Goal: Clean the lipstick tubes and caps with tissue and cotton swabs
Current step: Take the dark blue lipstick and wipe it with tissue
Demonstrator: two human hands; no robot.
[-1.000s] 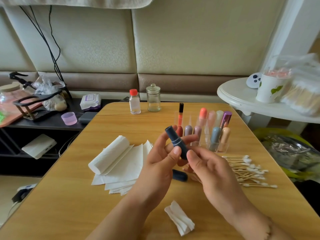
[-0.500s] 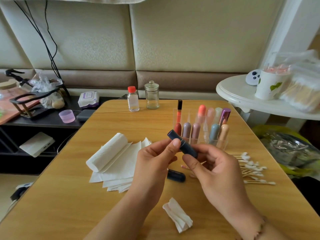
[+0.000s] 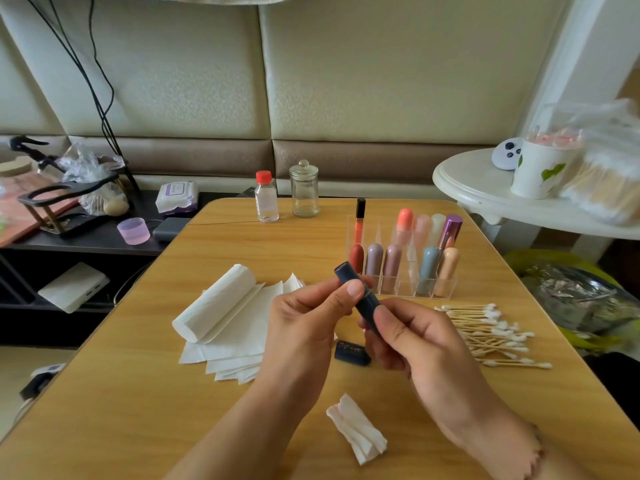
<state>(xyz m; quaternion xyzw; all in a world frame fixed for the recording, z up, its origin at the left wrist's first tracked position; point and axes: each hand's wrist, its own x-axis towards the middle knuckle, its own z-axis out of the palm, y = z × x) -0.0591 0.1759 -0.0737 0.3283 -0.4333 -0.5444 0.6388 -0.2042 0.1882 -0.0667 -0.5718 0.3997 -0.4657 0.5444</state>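
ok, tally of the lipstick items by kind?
lipsticks in rack: 9
gloss in rack: 1
navy tube, held: 1
loose cap: 1
total: 12

Dark lipstick tube (image 3: 360,296) between both hands

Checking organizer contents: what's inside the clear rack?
The clear rack holds upright lipstick tubes and one lip gloss. The dark tube held in front hides part of the front-left slot.
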